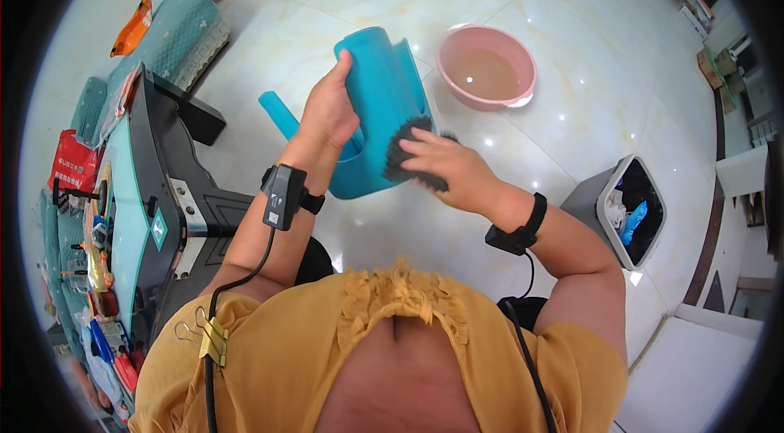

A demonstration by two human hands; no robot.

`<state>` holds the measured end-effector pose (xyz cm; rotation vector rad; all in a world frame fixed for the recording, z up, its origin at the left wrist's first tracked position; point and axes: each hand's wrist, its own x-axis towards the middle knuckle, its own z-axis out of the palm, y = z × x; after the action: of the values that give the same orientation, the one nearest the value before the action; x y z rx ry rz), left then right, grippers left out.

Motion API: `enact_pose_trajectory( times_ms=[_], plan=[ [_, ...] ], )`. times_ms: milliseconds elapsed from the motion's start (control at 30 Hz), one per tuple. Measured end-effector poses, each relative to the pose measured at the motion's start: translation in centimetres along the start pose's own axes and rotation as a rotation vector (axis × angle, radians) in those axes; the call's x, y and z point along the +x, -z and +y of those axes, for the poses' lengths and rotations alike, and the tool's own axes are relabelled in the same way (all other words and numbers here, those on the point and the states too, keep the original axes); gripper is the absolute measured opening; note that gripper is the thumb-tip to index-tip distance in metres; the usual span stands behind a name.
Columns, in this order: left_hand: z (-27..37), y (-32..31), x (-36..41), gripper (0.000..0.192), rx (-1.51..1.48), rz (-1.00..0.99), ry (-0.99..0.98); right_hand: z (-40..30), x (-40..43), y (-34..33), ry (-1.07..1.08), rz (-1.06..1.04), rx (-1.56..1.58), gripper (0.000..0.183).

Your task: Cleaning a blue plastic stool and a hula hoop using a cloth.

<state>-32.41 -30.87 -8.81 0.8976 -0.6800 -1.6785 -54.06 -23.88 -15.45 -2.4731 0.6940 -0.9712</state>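
Observation:
My left hand (331, 103) grips a teal plastic container (375, 81) by its side, thumb near its upper edge, and holds it tilted above the floor. The container has a slot or pocket along its right side and a long narrow part sticking out at the left, behind my wrist. In my right hand (450, 167) is a dark grey fuzzy cloth or scrubber (404, 154), pressed against the container's lower right part; it is slightly blurred. Beyond them, a pink plastic basin (527, 69) with cloudy water (487, 78) stands on the tiled floor.
A grey waste bin (591, 203) with a black liner stands to the right. At the left are a table with a glass top (122, 237) holding many small items, and a sofa with a teal quilted cover (184, 20). A white cabinet (689, 365) is at lower right.

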Motion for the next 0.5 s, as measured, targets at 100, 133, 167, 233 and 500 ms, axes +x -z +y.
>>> enact_pose_trajectory(
  times_ms=[100, 133, 167, 233, 500],
  plan=[
    [0.6, -0.3, -0.1, 0.053, 0.062, -0.002, -0.092, 0.7, 1.2, 1.2, -0.264, 0.383, 0.105, 0.035],
    [0.5, -0.7, -0.2, 0.057, 0.094, -0.028, -0.072, -0.3, 2.5, 1.9, -0.149, 0.412, 0.002, 0.039],
    [0.3, -1.1, -0.3, 0.061, 0.126, -0.055, -0.052, -0.9, 3.1, 1.2, -0.149, 0.413, 0.0, 0.039],
    [-0.5, -2.5, -1.3, 0.069, 0.075, -0.1, 0.018, -1.9, 3.9, 0.4, 0.063, 0.083, -0.376, 0.043],
    [-1.8, -2.5, -2.8, 0.102, 0.094, -0.193, 0.183, -1.5, 5.1, 2.0, 0.108, 0.19, -0.411, 0.029]
  ],
)
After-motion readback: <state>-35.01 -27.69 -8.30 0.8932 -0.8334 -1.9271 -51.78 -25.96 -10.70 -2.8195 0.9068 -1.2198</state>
